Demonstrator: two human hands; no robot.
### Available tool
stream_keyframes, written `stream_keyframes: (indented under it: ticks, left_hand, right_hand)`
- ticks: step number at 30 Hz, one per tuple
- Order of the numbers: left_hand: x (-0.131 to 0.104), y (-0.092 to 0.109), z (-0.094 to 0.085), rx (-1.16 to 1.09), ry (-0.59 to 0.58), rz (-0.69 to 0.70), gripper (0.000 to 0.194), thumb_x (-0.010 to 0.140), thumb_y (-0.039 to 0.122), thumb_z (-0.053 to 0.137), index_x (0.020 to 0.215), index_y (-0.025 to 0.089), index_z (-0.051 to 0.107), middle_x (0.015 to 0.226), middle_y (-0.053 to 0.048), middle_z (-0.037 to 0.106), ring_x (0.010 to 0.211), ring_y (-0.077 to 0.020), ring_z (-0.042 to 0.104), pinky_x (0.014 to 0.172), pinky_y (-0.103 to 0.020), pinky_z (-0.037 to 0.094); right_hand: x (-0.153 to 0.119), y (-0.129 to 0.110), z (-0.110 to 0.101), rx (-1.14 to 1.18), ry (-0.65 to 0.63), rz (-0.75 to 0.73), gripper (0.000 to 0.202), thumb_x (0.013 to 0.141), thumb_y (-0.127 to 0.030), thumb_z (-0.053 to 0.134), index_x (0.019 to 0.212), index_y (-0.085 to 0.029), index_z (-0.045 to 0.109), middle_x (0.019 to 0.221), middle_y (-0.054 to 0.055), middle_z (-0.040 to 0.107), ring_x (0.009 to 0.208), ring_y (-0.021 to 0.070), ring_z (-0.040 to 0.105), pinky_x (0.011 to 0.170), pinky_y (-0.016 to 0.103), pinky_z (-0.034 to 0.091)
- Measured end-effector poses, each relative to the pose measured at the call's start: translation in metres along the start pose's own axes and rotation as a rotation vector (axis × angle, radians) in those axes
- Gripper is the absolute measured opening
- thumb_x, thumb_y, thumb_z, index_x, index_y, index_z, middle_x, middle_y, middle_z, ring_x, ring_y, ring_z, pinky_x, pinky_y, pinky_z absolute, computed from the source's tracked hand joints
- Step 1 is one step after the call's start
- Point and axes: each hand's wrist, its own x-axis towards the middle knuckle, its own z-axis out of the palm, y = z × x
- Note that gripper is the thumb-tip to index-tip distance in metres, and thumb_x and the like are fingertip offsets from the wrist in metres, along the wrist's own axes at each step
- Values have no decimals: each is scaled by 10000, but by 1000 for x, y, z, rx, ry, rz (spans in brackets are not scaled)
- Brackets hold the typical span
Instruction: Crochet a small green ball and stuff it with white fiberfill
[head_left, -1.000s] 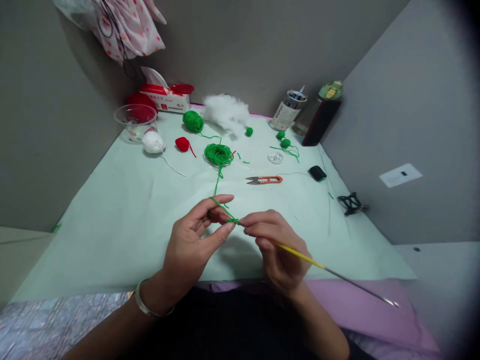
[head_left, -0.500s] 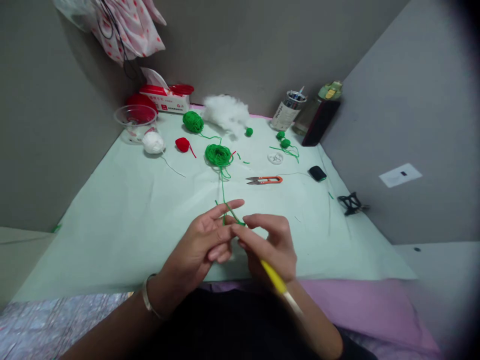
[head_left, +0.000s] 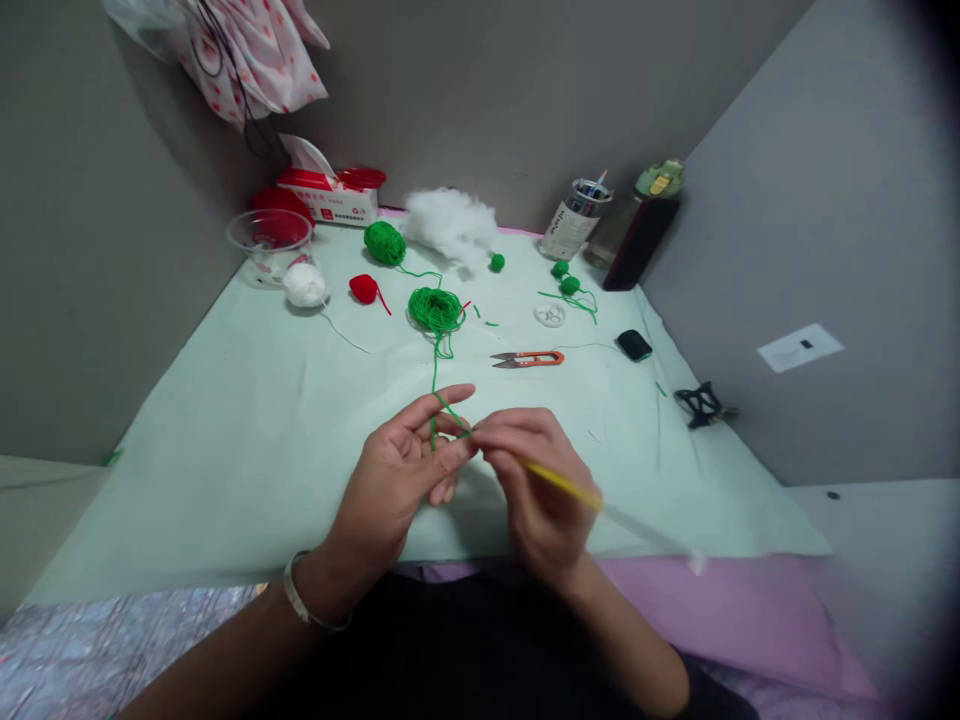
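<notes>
Green yarn (head_left: 434, 372) runs from a loose green coil (head_left: 435, 311) down over the raised index finger of my left hand (head_left: 409, 465). That hand pinches the yarn between thumb and a finger, where a small bit of green work is mostly hidden. My right hand (head_left: 544, 490) grips a crochet hook (head_left: 564, 482) with a yellow handle; its pale rear end is smeared by motion. The hook's tip meets the yarn at my left fingertips, too small to make out.
Orange thread snips (head_left: 529, 359) lie beyond my hands. Farther back are a green yarn ball (head_left: 385, 243), white stuffing (head_left: 450, 225), a red crocheted piece (head_left: 364, 289), a white yarn ball (head_left: 305, 286), a plastic tub (head_left: 270, 236), a can (head_left: 575, 222) and a bottle (head_left: 611, 235).
The hook has swung from pointing steeply down toward me to a flatter slant out to the right. My right hand has turned with it, and my left hand has shifted slightly left.
</notes>
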Motion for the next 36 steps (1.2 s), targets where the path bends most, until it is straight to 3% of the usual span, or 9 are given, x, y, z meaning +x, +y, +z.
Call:
stream_keyframes:
  ticks: [3,7,9,12,15,21,24,27,36]
  left_hand:
    - [2,3,-1,-121,-52,-127,403,801,247,905,1186,179,803,678,71,547,424,25,324,436,-131,343]
    - [4,7,-4,-178,-46,-139,269,822,185,878,1088,158,842,692,75,508,444,44,260,440,-97,314]
    - [5,5,-3,-104,-32,-67,260,802,175,890,1060,187,853,770,42,598,492,27,406,502,-105,398]
    - [3,-1,-2,27,-22,20,308,796,206,907,1097,241,850,874,-7,709,764,-83,662,752,-174,538]
    - [1,-4,-3,78,1,48,311,825,258,891,1132,256,840,923,-17,730,861,-124,683,866,-235,544]
    - [1,0,-5,115,11,53,297,828,235,872,1122,253,840,903,-12,682,777,-99,627,726,-200,519]
    - [1,2,-4,42,-11,5,257,799,217,883,1054,231,852,861,3,636,589,-32,496,537,-159,421]
    - [1,3,-2,-23,-32,-38,231,787,218,888,1016,221,857,841,21,594,498,16,373,468,-144,348]
    - [0,2,-5,90,-26,41,241,848,237,847,1089,255,848,896,7,614,571,-21,522,522,-154,463]
  right_hand:
    - [0,1,-4,-136,-4,-122,267,976,-143,695,1147,-309,815,1069,67,763,959,212,717,791,367,603]
    - [7,2,-9,198,69,89,224,1037,-188,615,1054,-283,818,925,35,730,767,158,655,676,322,547]
    - [10,3,-7,368,68,176,213,1046,-223,614,1012,-271,819,925,30,715,711,136,619,646,310,525]
    - [11,4,-2,433,10,211,171,1026,-247,658,1008,-266,828,971,42,732,804,151,655,674,299,537]
    - [8,8,1,464,10,254,169,1029,-255,657,1017,-269,825,977,34,739,769,138,651,684,297,538]
    - [8,13,-1,609,9,383,142,1013,-302,688,988,-262,822,929,15,723,711,105,637,678,262,525]
    - [12,13,0,753,48,508,137,974,-338,740,915,-241,816,862,8,723,655,81,611,621,213,510]
    - [15,12,0,837,50,605,166,939,-365,776,864,-220,801,813,7,721,614,71,589,585,189,502]
    - [13,8,-9,659,16,410,245,1050,-349,616,927,-219,784,915,38,780,695,117,671,655,256,566]
